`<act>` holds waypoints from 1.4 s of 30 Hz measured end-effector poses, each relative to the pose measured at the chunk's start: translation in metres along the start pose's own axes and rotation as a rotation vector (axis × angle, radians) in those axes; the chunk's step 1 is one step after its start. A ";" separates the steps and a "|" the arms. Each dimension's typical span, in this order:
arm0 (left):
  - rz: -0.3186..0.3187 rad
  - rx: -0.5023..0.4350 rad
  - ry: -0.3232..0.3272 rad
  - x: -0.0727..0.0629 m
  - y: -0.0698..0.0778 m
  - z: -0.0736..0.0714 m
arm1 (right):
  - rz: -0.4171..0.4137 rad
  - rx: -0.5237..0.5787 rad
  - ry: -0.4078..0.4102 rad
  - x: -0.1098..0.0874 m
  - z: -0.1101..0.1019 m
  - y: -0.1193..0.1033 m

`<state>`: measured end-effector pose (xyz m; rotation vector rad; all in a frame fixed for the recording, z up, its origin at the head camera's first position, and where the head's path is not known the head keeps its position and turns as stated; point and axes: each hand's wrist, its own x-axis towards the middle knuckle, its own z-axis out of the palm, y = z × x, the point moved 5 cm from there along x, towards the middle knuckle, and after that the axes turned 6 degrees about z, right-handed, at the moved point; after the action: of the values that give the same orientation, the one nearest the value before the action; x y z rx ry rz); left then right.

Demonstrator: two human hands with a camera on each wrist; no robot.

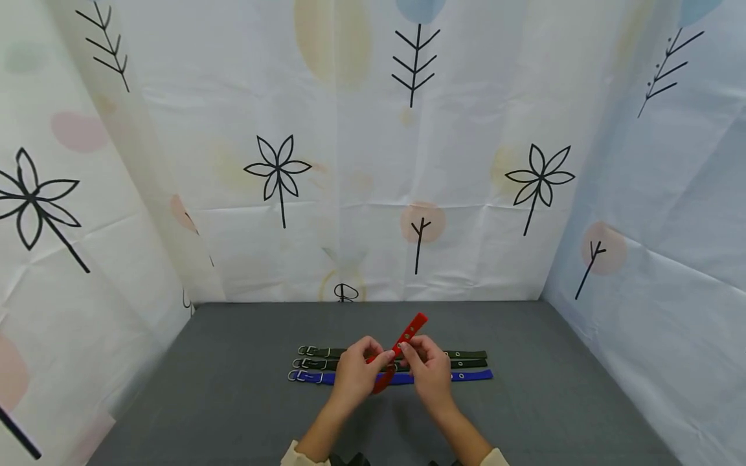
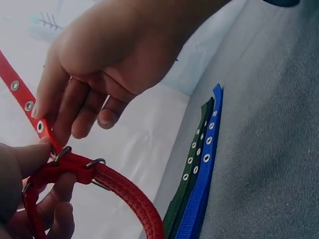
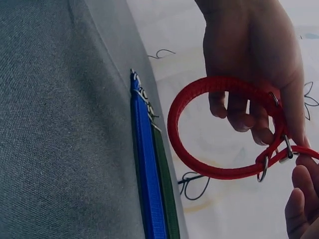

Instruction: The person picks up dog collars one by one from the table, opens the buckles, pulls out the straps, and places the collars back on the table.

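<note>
A red buckle collar (image 1: 410, 329), its strap dotted with metal eyelets, is held in the air by both hands. My left hand (image 1: 355, 372) pinches it at the buckle (image 2: 62, 155) between thumb and fingers. With thumb and forefinger my right hand (image 1: 432, 375) pinches the eyelet strap where it comes out past the buckle. The strap's free end points up and away. Below the buckle the padded part forms a closed loop (image 3: 174, 124), seen whole in the right wrist view. Whether the buckle's prong sits in an eyelet, I cannot tell.
Behind and under the hands, a blue collar (image 1: 474, 375) and two dark green collars, one in the middle (image 1: 315, 365) and one farther back (image 1: 474, 355), lie side by side on the grey table (image 1: 245, 401), buckles leftward. Patterned white cloth (image 1: 350, 129) walls the back and sides.
</note>
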<state>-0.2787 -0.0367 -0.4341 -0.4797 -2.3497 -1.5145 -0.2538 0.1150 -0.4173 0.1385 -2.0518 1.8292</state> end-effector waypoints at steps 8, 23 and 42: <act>-0.056 -0.175 -0.041 0.003 -0.004 -0.001 | -0.069 -0.044 -0.151 -0.003 0.003 -0.005; -0.111 -0.412 -0.069 -0.001 0.036 -0.024 | 0.045 0.067 -0.500 0.002 0.009 0.021; -0.147 -0.469 -0.009 0.004 0.000 -0.015 | 0.017 -0.012 -0.451 0.001 0.012 0.018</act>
<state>-0.2814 -0.0497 -0.4265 -0.4222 -2.0638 -2.1474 -0.2636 0.1063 -0.4348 0.5788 -2.3599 1.9289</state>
